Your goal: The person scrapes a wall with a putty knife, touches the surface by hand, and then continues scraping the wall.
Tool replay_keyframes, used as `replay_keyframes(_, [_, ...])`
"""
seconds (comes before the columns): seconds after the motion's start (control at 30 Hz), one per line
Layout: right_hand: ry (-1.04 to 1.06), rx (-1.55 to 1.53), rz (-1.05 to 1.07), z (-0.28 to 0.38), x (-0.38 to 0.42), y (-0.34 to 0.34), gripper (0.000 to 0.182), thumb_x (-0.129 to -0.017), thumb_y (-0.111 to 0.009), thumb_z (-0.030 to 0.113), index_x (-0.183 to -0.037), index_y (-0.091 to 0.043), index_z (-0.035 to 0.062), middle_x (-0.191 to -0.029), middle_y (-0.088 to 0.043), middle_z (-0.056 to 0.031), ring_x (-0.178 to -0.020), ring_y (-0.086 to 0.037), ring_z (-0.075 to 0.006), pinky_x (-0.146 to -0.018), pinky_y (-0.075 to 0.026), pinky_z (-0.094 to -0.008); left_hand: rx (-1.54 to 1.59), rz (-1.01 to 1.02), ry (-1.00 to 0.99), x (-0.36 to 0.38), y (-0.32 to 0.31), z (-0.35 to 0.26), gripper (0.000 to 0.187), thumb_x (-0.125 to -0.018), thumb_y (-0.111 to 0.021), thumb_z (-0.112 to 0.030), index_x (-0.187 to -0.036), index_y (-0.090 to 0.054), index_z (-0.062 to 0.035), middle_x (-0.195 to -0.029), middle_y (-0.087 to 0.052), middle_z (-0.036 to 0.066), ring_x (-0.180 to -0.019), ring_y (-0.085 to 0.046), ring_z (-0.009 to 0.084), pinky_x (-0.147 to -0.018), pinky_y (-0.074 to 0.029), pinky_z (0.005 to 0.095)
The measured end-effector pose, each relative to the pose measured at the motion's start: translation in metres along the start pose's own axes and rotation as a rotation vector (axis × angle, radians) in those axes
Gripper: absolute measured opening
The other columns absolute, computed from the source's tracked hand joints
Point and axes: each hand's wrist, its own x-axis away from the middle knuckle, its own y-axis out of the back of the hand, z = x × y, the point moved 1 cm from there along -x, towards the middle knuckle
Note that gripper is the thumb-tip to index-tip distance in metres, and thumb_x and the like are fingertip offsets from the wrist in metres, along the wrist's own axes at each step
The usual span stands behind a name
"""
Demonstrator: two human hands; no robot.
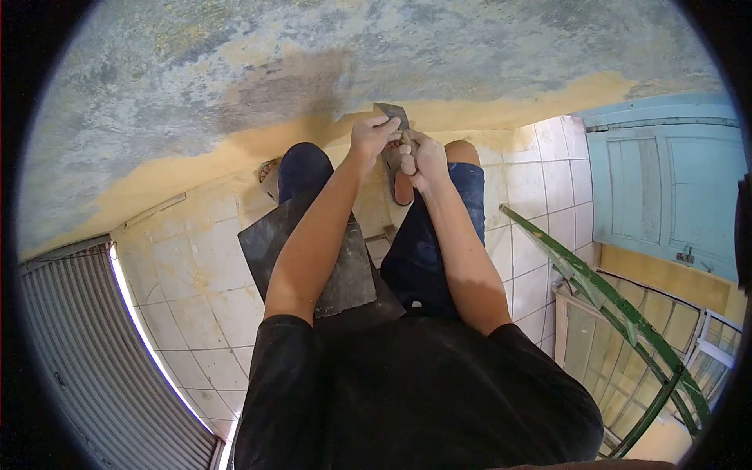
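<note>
A scraper with a flat grey metal blade is up against the lower part of the wall. My right hand is closed around its handle, of which only a small brownish piece shows. My left hand has its fingertips pressed on the blade from the left side. The wall in front has patchy grey-blue paint above a worn yellow band. Both forearms reach forward between my bent knees.
Dark flat boards lie beneath my left forearm. Pale floor tiles surround me. On the right are a green peeling frame, a light blue door and a barred wooden panel. A ribbed metal shutter stands at left.
</note>
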Motion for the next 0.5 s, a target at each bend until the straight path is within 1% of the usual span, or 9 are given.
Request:
replay_keyframes(0.1, [-0.009,0.004,0.030,-0.003,-0.016,0.005,0.017,-0.094,-0.045,0.013,-0.081,-0.053,0.0052,-0.061,-0.047,-0.0035,-0.038,-0.034,-0.0110,-0.033,-0.025,-0.0247,0.002,-0.013,0.019,-0.004,-0.001,0.000,0.050,-0.085,-0.074,-0.014,-0.118,-0.055,0.0184,-0.099,-0.068,0.020,-0.078,-0.070,0.0225,-0.064,-0.056,0.0270])
replay_keyframes(0.17, [0.006,0.037,0.001,-0.010,-0.024,0.007,0.017,-0.094,-0.045,0.012,-0.080,-0.053,0.0053,-0.061,-0.048,-0.0038,-0.039,-0.034,-0.0111,-0.033,-0.025,-0.0251,-0.072,-0.121,0.044,-0.005,0.000,0.003,0.048,-0.084,-0.076,-0.013,-0.117,-0.055,0.0161,-0.103,-0.066,0.017,-0.084,-0.067,0.0217,-0.075,-0.057,0.0292])
replay_keyframes(0.2, [0.015,0.075,-0.021,-0.010,-0.025,0.006,0.017,-0.094,-0.045,0.012,-0.080,-0.052,0.0053,-0.062,-0.048,-0.0042,-0.039,-0.034,-0.0113,-0.033,-0.024,-0.0255,-0.073,-0.118,0.042,-0.005,0.000,0.006,0.048,-0.084,-0.076,-0.013,-0.117,-0.055,0.0161,-0.103,-0.066,0.017,-0.084,-0.067,0.0217,-0.075,-0.057,0.0292])
replay_keyframes(0.23, [0.018,0.073,-0.018,-0.009,-0.024,0.007,0.017,-0.094,-0.045,0.012,-0.080,-0.052,0.0053,-0.062,-0.048,-0.0042,-0.039,-0.034,-0.0113,-0.033,-0.024,-0.0255,-0.029,-0.116,0.010,-0.005,0.000,0.009,0.049,-0.084,-0.075,-0.013,-0.116,-0.055,0.0178,-0.100,-0.067,0.019,-0.082,-0.069,0.0223,-0.071,-0.057,0.0283])
replay_keyframes(0.27, [-0.003,0.038,0.021,-0.007,-0.021,0.010,0.017,-0.093,-0.045,0.012,-0.080,-0.053,0.0053,-0.062,-0.049,-0.0045,-0.039,-0.034,-0.0116,-0.033,-0.024,-0.0258,0.014,-0.115,-0.019,-0.005,0.001,0.011,0.049,-0.084,-0.075,-0.012,-0.115,-0.055,0.0196,-0.097,-0.067,0.020,-0.080,-0.070,0.0230,-0.067,-0.056,0.0275])
replay_keyframes(0.3, [-0.025,0.002,0.059,-0.005,-0.016,0.010,0.017,-0.093,-0.045,0.011,-0.079,-0.053,0.0053,-0.061,-0.049,-0.0048,-0.039,-0.034,-0.0120,-0.033,-0.024,-0.0261,0.012,-0.114,-0.021,0.000,-0.001,0.006,0.049,-0.084,-0.075,-0.012,-0.115,-0.055,0.0196,-0.097,-0.067,0.020,-0.080,-0.070,0.0230,-0.067,-0.056,0.0275])
replay_keyframes(0.37, [-0.018,-0.002,0.052,-0.001,-0.008,0.010,0.017,-0.093,-0.045,0.011,-0.079,-0.053,0.0053,-0.061,-0.048,-0.0047,-0.039,-0.034,-0.0122,-0.033,-0.024,-0.0261,0.041,-0.016,-0.015,0.008,-0.006,-0.005,0.049,-0.084,-0.075,-0.012,-0.115,-0.055,0.0201,-0.098,-0.067,0.021,-0.080,-0.070,0.0235,-0.068,-0.056,0.0276])
replay_keyframes(0.4, [-0.013,-0.004,0.043,0.001,-0.006,0.010,0.017,-0.092,-0.045,0.010,-0.078,-0.053,0.0053,-0.060,-0.048,-0.0045,-0.039,-0.034,-0.0125,-0.033,-0.024,-0.0262,0.042,-0.016,-0.015,0.005,-0.005,-0.005,0.049,-0.084,-0.075,-0.012,-0.115,-0.055,0.0201,-0.098,-0.067,0.021,-0.080,-0.070,0.0235,-0.068,-0.056,0.0276])
replay_keyframes(0.5, [0.003,0.050,0.054,-0.010,-0.030,0.011,0.018,-0.092,-0.046,0.011,-0.077,-0.053,0.0056,-0.060,-0.048,-0.0044,-0.039,-0.035,-0.0119,-0.033,-0.024,-0.0257,-0.005,-0.024,0.041,-0.002,0.004,0.004,0.051,-0.084,-0.077,-0.016,-0.116,-0.055,0.0166,-0.104,-0.065,0.018,-0.086,-0.067,0.0232,-0.075,-0.057,0.0307])
